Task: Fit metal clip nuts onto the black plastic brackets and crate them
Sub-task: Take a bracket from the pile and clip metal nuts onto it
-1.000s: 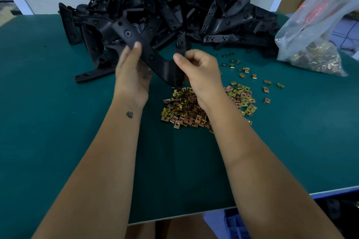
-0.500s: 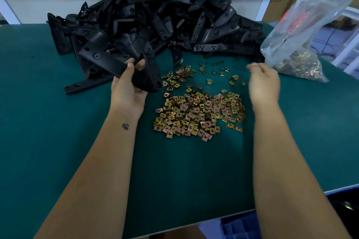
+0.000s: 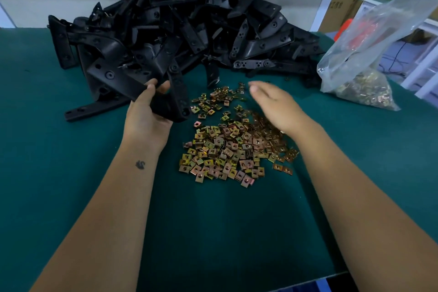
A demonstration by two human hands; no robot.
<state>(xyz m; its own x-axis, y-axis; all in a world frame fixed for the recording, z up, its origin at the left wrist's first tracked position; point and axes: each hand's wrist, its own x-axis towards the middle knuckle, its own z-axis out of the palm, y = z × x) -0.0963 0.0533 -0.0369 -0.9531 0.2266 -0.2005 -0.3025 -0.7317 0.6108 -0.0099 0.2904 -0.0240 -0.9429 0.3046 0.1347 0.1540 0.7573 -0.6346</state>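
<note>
So this is the "grab a nut" part of the cycle. The left hand [image 3: 148, 115] has its fingers and thumb wrapped round one bent black plastic bracket [image 3: 171, 99], held just off the green felt-topped counter [image 3: 59, 173] right at the near edge of the big heap of black plastic brackets [image 3: 189, 31]. I can't spot a clip on the held one from here, too dark to say for sure.

The right hand [image 3: 275, 104] is empty, fingers stretched out flat and a bit motion-blurred, hovering over the far right side of the loose pile of small square brass-coloured metal clip nuts [image 3: 227, 147] spread out between the two forearms. It doesn't look to be touching any of them yet.

My guess for the next move: drop the fingertips and pinch a single nut out of the pile. That's fiddly, since they overlap and lie at every angle. Then it has to be turned so the open side faces the bracket edge and slid on until its hole lines up with one of the bracket's holes.

There's also a clear plastic bag [image 3: 365, 66] with more nuts inside, far right. No crate clearly in view, just a sliver of something blue below the counter's near edge, so crating comes later.
</note>
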